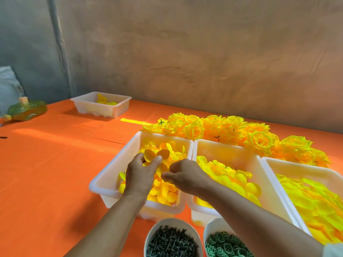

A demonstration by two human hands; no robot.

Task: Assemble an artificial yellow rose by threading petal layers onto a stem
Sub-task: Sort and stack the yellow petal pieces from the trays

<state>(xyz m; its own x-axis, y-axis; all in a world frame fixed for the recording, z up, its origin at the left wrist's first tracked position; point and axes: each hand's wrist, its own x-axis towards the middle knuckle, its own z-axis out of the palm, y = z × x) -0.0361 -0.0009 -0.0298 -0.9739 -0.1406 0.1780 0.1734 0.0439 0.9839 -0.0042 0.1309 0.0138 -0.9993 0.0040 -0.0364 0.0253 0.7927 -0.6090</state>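
Dark green plastic stem pegs and pale green plastic rings fill two white round bowls in the foreground. Beyond them, both hands work over the leftmost white rectangular plastic tub of small yellow fabric petals. The left hand pinches a yellow petal layer between thumb and fingers, just above the heap. The right hand has its fingers curled towards the thumb; whether they hold a stem cannot be told. Finished yellow fabric roses lie piled behind. Judged stage: early in a new rose, with the first layer picked, no stack visible, and the larger layers in the neighbouring tubs still to be added.
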